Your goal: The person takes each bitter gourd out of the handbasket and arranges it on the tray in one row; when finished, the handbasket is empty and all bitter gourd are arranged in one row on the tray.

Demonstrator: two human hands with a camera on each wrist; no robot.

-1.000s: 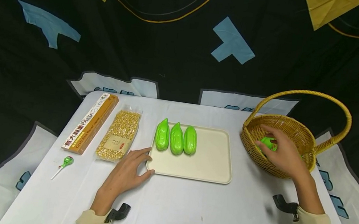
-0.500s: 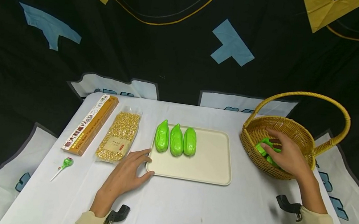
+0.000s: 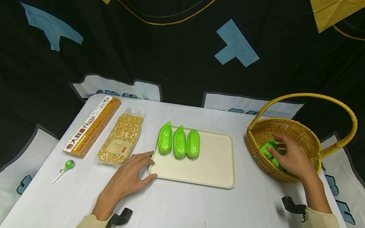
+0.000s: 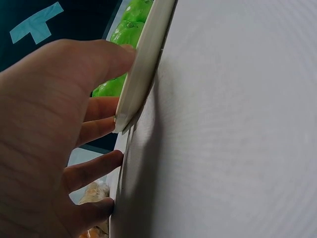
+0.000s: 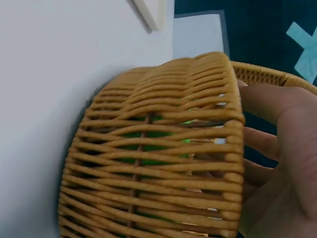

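Observation:
Three glossy, bright green, ridged toy vegetables [image 3: 180, 142] lie side by side on the left half of a cream tray [image 3: 213, 165]. My left hand [image 3: 129, 175] rests at the tray's near left corner, fingers spread; in the left wrist view its thumb [image 4: 111, 57] lies against the rim. On the right, my right hand [image 3: 293, 158] reaches into a wicker basket [image 3: 255, 153], thumb and fingers around a green toy vegetable [image 3: 267, 147] of the same look. Another green piece shows under the palm. In the right wrist view the basket wall [image 5: 163, 163] mostly hides the fingers.
Left of the tray lie a bag of corn kernels [image 3: 121, 133], a long pasta box [image 3: 92, 127] and a green lollipop [image 3: 69, 165]. The basket's tall handle [image 3: 311, 95] arches over it. White cloth [image 3: 192, 215] covers the table; a dark curtain [image 3: 175, 54] hangs behind.
Inside the basket my right hand has shifted slightly right, and more green shows there than a second ago. Its fingers have drawn closer to the thumb. The left hand and tray stay put.

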